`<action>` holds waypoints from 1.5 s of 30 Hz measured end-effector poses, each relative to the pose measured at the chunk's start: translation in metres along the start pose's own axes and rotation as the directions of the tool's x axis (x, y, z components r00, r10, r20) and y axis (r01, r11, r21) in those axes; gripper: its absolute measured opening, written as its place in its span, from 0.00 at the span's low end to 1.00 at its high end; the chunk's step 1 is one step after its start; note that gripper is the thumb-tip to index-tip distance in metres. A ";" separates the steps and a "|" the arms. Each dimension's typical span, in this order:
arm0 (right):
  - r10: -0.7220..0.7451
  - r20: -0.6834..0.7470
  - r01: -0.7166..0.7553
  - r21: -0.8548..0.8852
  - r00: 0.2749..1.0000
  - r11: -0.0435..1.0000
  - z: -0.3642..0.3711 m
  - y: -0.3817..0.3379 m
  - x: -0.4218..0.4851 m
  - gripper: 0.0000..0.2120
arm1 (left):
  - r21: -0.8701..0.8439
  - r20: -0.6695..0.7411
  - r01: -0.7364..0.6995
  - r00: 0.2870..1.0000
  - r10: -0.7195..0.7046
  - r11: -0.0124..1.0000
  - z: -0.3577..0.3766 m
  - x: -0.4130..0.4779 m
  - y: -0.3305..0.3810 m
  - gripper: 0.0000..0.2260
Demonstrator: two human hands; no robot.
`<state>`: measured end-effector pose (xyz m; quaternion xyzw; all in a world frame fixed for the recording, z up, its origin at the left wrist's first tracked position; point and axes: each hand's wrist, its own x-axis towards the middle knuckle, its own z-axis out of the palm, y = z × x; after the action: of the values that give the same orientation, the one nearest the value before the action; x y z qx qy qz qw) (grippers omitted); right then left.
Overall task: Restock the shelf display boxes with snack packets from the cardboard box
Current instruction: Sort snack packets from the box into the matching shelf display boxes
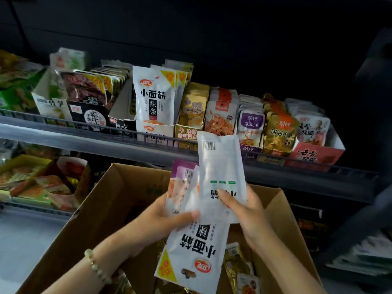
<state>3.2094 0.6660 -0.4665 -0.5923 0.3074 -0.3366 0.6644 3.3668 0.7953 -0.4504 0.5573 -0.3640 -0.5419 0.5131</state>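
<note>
Dim light; grey shelf (84, 134) carries display boxes (316, 155).

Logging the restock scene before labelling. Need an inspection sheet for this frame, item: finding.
Surface: grey shelf with a wire front rail and a row of display boxes on it.
Job's things: open cardboard box under the hands, with gold packets inside. Barcode-side white packet, printed-side white packet upside down, and purple-topped packet behind them. The matching white display box holds upright packets.
Clutter: nothing seen.
Grippers: left hand grips the printed-side white packet and the purple-topped packet. Right hand pinches the barcode-side white packet.
Cables: nothing seen.
Surroundings: lower shelf of packets at left. Beyond that it is too dark to tell.
</note>
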 end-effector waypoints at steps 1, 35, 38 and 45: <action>-0.009 -0.014 0.009 0.004 1.000 1.000 0.004 0.001 0.000 0.20 | -0.004 0.005 -0.002 1.000 0.002 1.000 0.001 0.000 -0.003 0.16; 0.153 0.247 -0.116 -0.156 0.957 0.981 0.009 0.000 -0.002 0.24 | -0.191 -0.419 -0.337 0.878 0.233 0.922 -0.014 0.004 -0.006 0.16; 0.283 0.405 -0.190 -0.256 0.869 0.948 -0.009 -0.024 0.005 0.26 | -0.152 -0.315 -0.236 0.932 0.179 0.960 -0.041 -0.005 0.013 0.18; 0.467 0.551 -0.118 -0.552 0.691 0.826 -0.009 -0.066 0.031 0.23 | 0.106 0.061 0.056 0.996 -0.063 0.993 -0.065 -0.025 0.046 0.26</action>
<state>3.2143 0.6308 -0.4017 -0.7570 0.2157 0.0977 0.6089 3.4337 0.8213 -0.4079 0.5761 -0.3914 -0.5549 0.4549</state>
